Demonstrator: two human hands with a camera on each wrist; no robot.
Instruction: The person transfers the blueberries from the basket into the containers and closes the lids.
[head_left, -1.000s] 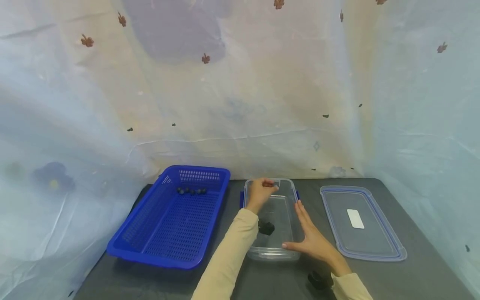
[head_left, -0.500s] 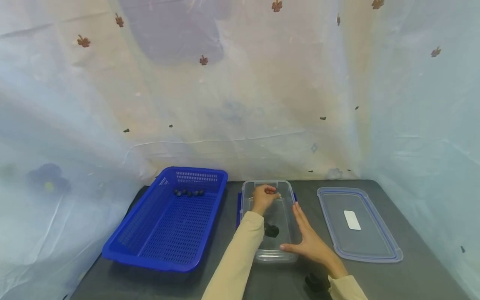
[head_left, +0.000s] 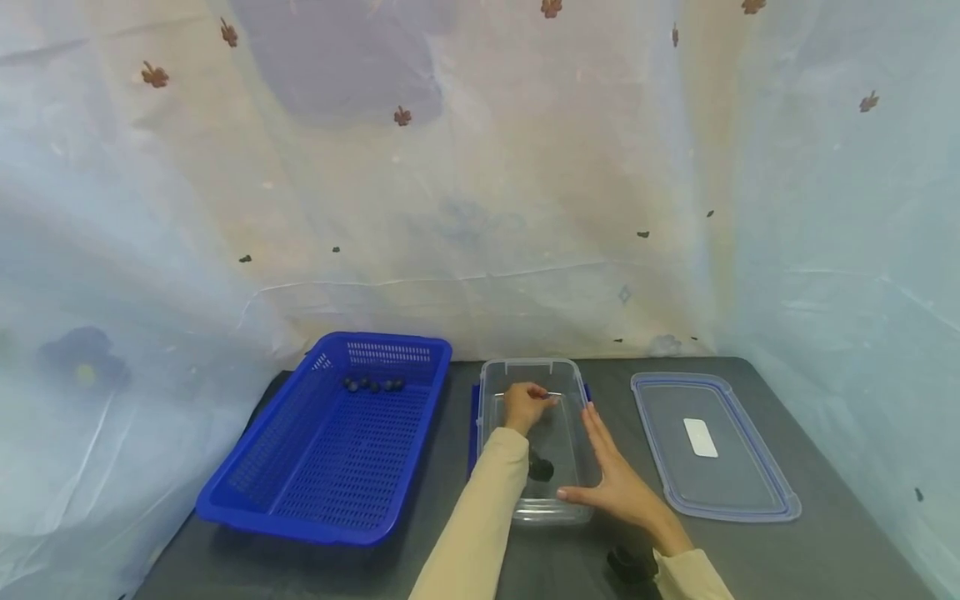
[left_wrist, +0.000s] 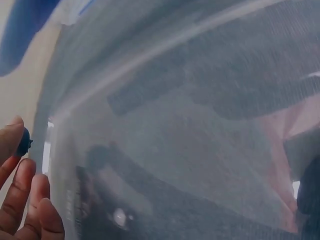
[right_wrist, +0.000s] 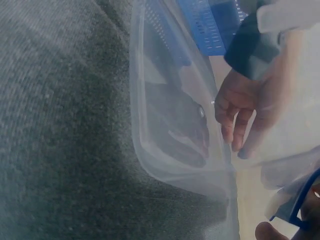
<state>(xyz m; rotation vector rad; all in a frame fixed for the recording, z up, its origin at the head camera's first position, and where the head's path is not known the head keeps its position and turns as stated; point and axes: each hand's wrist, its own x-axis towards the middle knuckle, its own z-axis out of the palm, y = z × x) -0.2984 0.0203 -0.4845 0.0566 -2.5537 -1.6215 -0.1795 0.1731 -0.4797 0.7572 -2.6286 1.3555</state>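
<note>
Pinching a dark berry (left_wrist: 24,142) between thumb and fingertips, the left hand (head_left: 528,406) reaches over the far half of the clear box (head_left: 551,510). From my remote seat I judge that light hold suits something so small and perhaps soft: a fuller clutch might squash it. The berry's crowned end pokes out past the fingers in the left wrist view. How high it sits over the box floor, I can't tell.

The right hand (head_left: 626,487) grasps nothing; its fingers lie straight and spread along the box's right side, fingertips at the rim, thumb out toward the near end. I read that as steadying, since a light box could slide if bumped. Whether the thumb really touches plastic, I can't make out.

To the left I see the blue basket (head_left: 300,527), with more berries (head_left: 375,387) bunched near its far end. Its floor may dip that way, though I can't confirm it. Having it just beside the box keeps the left arm's reach short, I'd say.

The lid (head_left: 738,475) lies flat on the bench (head_left: 558,562) to the right, label (head_left: 701,437) showing, probably parked there to leave the box top accessible. A blue clip (head_left: 473,429) hangs on the box's left side.
</note>
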